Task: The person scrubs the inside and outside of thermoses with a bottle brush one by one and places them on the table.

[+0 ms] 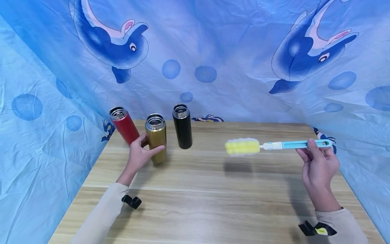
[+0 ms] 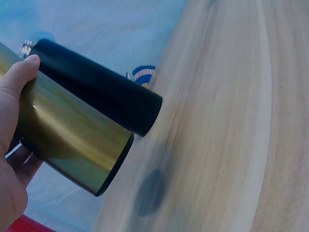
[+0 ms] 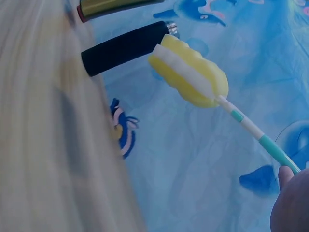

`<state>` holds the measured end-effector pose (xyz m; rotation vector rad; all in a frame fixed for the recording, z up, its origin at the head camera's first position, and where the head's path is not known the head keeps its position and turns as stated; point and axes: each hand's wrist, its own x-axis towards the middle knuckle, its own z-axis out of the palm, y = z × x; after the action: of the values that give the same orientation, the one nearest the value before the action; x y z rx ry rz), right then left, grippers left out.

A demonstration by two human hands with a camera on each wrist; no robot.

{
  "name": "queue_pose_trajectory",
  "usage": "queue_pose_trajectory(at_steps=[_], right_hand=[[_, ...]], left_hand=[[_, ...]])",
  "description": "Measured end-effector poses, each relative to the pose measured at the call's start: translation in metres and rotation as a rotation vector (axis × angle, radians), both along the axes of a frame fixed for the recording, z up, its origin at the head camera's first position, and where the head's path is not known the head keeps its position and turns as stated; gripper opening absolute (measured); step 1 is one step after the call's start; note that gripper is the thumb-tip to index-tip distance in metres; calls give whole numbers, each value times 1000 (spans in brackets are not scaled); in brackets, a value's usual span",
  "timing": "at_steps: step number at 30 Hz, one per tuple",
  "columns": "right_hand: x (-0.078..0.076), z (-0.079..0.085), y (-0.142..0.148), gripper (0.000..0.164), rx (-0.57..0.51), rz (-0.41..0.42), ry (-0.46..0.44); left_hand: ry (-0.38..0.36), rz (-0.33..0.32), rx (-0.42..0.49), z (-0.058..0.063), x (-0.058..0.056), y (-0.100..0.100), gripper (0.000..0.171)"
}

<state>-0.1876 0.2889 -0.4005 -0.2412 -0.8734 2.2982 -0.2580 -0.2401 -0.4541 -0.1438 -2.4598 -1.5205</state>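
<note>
My left hand (image 1: pixel 141 154) grips a gold vacuum flask (image 1: pixel 156 144), thumb across its front. The flask has an uncovered steel mouth; in the left wrist view its base (image 2: pixel 116 164) shows a gap from a dark shadow on the table. Close by on its left leans a red flask (image 1: pixel 125 127), partly behind my fingers. To its right stands a black flask (image 1: pixel 183 132), also with an uncovered steel mouth. At the right, my right hand (image 1: pixel 321 166) holds a bottle brush (image 1: pixel 272 145) by its light-blue handle, above the table. Its yellow and white sponge head (image 3: pixel 190 72) points left.
The wood-grain table (image 1: pixel 195 203) is bordered at the back and sides by a blue curtain (image 1: pixel 231 98) printed with dolphins and bubbles. Black straps with small devices (image 1: pixel 131 201) sit on both wrists. The brush casts a shadow on the table.
</note>
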Motion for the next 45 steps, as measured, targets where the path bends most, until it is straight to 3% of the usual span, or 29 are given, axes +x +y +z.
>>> queue_pose_trajectory(at_steps=[9, 17, 26, 32, 38, 45], right_hand=[[-15, 31, -14, 21, 42, 32, 148], [-27, 60, -30, 19, 64, 89, 257], [-32, 86, -49, 23, 104, 122, 309], [-36, 96, -65, 21, 227, 140, 360], [-40, 102, -77, 21, 237, 171, 375], [-40, 108, -86, 21, 351, 140, 362]], left_hand=[[43, -105, -130, 8, 13, 9, 70], [63, -196, -180, 13, 22, 23, 81], [136, -248, -232, 17, 28, 41, 84], [119, -279, -266, 19, 30, 49, 85], [102, -290, -292, 20, 31, 55, 85], [115, -289, -307, 22, 33, 63, 85]])
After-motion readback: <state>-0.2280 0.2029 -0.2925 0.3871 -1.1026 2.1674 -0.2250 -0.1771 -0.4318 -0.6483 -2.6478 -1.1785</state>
